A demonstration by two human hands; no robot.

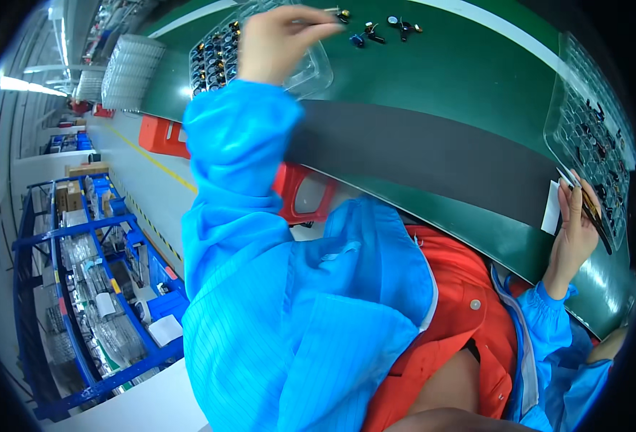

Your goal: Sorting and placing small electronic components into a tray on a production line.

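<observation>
The left hand pinches a tiny part over the clear tray; the right hand holds a thin dark tool by another tray.

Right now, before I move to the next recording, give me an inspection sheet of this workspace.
Surface: green bench with a dark mat strip.
Job's things: small dark components loose on the bench; clear cell tray partly filled; second clear tray with parts.
Clutter: white card at the mat's edge.
Hands: left hand over the first tray, fingers pinched at a small part; right hand holds a dark thin tool at the second tray.
Cables: nothing seen.
Surroundings: stacked clear trays, orange stool, blue shelving.
</observation>
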